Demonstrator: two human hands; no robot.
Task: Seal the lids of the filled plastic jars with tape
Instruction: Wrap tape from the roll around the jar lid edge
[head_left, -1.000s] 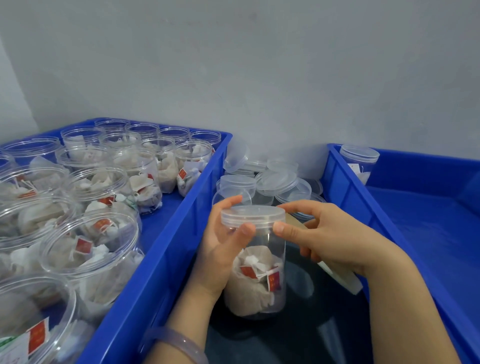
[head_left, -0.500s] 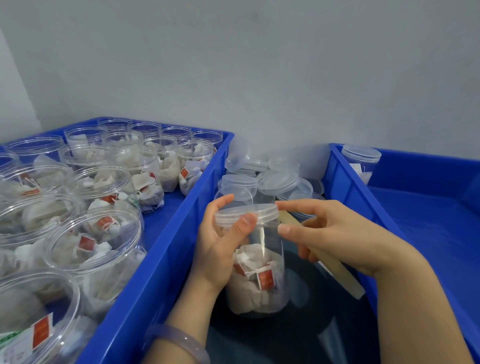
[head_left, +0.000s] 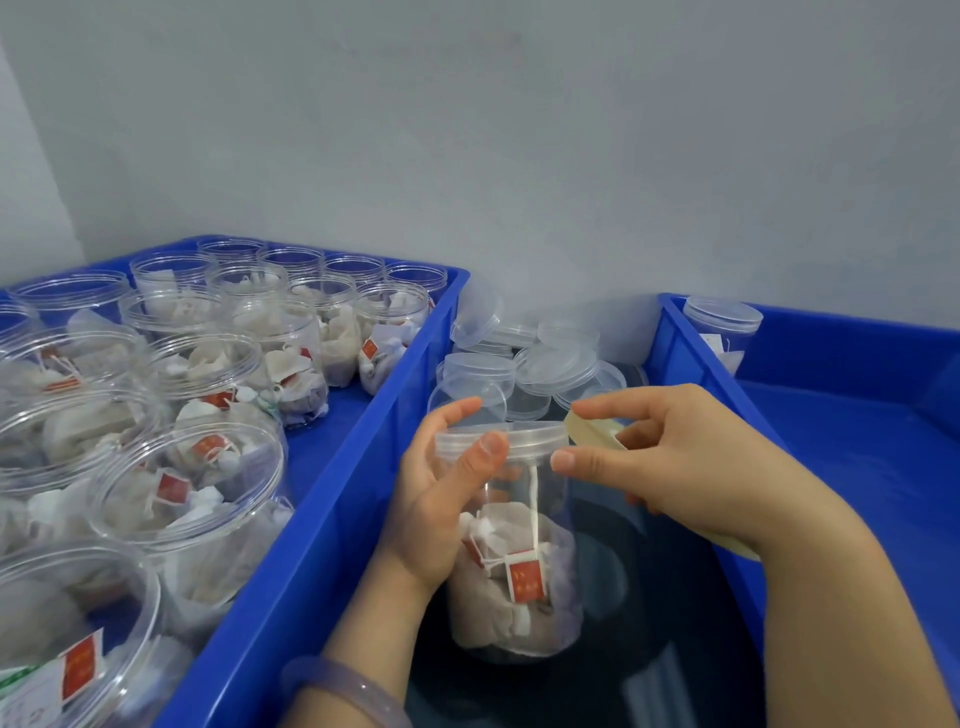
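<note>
Crates (head_left: 322, 519): 2; hands: 2, left hand (head_left: 436, 509), right hand (head_left: 691, 467); lidded jars: 2, held jar (head_left: 519, 597), crated jar (head_left: 722, 327); tape roll (head_left: 595, 434): 1; bracelet (head_left: 343, 686): 1; open jars (head_left: 192, 467): over a dozen; loose lids (head_left: 556, 364): several

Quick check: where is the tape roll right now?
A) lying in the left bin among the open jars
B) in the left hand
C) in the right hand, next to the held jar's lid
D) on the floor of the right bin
C: the right hand holds the tape roll beside the lid of the jar that the left hand grips.
</note>
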